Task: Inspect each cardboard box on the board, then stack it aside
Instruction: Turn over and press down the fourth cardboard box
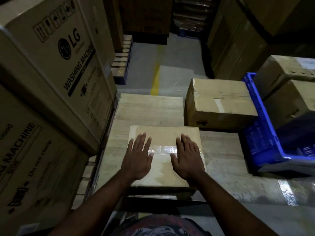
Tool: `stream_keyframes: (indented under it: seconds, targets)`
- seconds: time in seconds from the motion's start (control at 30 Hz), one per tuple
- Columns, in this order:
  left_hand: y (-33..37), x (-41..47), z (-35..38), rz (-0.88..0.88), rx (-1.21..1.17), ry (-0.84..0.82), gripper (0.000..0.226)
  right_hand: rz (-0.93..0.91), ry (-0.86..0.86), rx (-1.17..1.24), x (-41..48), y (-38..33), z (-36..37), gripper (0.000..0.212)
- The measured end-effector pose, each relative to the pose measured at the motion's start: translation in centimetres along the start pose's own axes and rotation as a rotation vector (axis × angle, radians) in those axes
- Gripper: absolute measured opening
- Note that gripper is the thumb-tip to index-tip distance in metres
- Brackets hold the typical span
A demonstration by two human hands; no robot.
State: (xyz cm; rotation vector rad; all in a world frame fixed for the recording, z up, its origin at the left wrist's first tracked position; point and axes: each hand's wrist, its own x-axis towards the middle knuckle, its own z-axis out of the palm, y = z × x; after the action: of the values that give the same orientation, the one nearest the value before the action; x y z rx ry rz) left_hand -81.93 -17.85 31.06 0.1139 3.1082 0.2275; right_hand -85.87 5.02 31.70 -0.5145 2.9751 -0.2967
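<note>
Taped cardboard box [164, 155] lies flat on near end of wooden board [150, 109]. Left hand [138, 159] rests palm-down on box top, fingers straight and spread. Right hand [186, 158] likewise flat beside it, fingers extended over clear tape strip [162, 149]. Second cardboard box [219, 103] sits off board's far right corner, next to blue plastic crate [260, 133] holding more boxes. Washing machine cartons [51, 68] stacked at left.

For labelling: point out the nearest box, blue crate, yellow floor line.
nearest box [163, 135]: head view, bare top face.
blue crate [260, 143]: head view, outer wall.
yellow floor line [155, 82]: head view, middle.
</note>
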Motion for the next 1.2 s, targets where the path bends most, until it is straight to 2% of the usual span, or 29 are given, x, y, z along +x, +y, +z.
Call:
stream_keyframes:
  seconds: [0.07,0.17,0.2,0.3,0.37,0.57,0.73,0.83,0.93,1.03,1.1,1.2]
  targets:
    - [-0.1,0.4,-0.3,-0.005,-0.001,-0.021,0.065,-0.008,0.066,0.004,0.6,0.2,-0.5,0.067]
    - [-0.5,1.9,-1.2,-0.042,0.01,-0.013,0.063,-0.016,0.165,0.046,2.2,0.4,-1.6,0.039]
    - [-0.7,2.5,-1.3,-0.059,0.015,-0.005,0.063,-0.001,0.168,0.056,2.7,0.6,-1.9,0.038]
    - [-1.6,4.1,-1.0,-0.114,-0.008,0.004,0.068,0.109,0.043,0.032,3.9,1.6,-1.8,0.067]
    - [-2.1,4.7,-0.7,-0.135,-0.023,-0.027,0.071,0.123,-0.013,-0.004,4.2,2.2,-1.4,0.076]
    - [-2.5,5.1,-0.4,-0.121,-0.047,-0.06,0.07,0.11,0.0,-0.059,4.4,2.3,-0.7,0.078]
    - [-2.4,5.1,-0.3,-0.128,-0.038,-0.061,0.072,0.12,-0.018,-0.015,4.3,2.4,-1.0,0.078]
    - [-2.1,4.5,-0.4,-0.169,-0.086,0.024,0.074,0.206,0.057,0.112,3.7,2.0,-1.4,0.08]
    - [-1.6,3.4,-0.6,-0.4,-0.265,0.1,0.083,0.419,0.158,0.411,2.5,1.7,-1.7,0.081]
    - [-1.3,3.0,-1.5,-0.681,-0.444,0.028,0.08,0.613,0.119,0.699,1.7,1.9,-2.6,0.069]
    - [-1.2,3.0,-2.2,-0.744,-0.52,-0.02,0.074,0.623,0.07,0.737,1.3,2.2,-3.2,0.054]
    - [-0.6,3.0,-3.1,-0.789,-0.616,-0.029,0.075,0.635,0.042,0.844,1.5,2.7,-4.2,0.046]
